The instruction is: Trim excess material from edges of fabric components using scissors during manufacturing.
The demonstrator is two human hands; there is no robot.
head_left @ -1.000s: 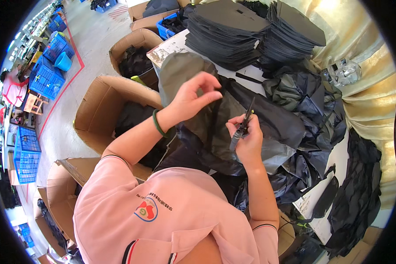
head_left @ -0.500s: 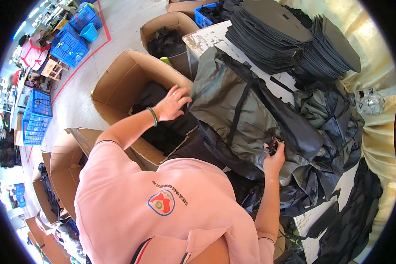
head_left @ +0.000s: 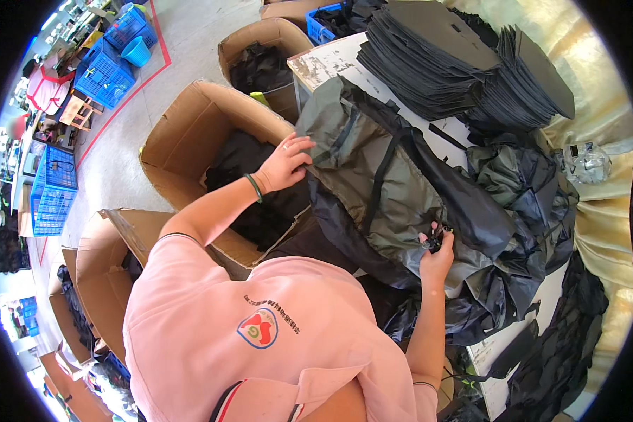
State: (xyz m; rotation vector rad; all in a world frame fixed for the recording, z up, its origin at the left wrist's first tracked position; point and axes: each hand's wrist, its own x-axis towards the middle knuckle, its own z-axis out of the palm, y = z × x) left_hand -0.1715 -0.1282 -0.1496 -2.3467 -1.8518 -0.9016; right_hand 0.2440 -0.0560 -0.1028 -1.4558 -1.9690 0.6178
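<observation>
Shifted: my left hand [head_left: 283,169], to ten-o'clock edge of broad, thin olive-grey cloth [head_left: 355,165], pinch unclear; right hand [head_left: 437,261] grips small dark tool [head_left: 435,240]. Cloth likely light, limp, slippery: hold by edge.

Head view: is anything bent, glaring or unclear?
Head view, edges: black corners, and a warped-looking blue crate near the left rim; head view, light: glare washes out parts of the far left, soft shine on the gold curtain and grey-green fabric; head view, detail: the dark tool in the right hand is hard to make out.
</observation>
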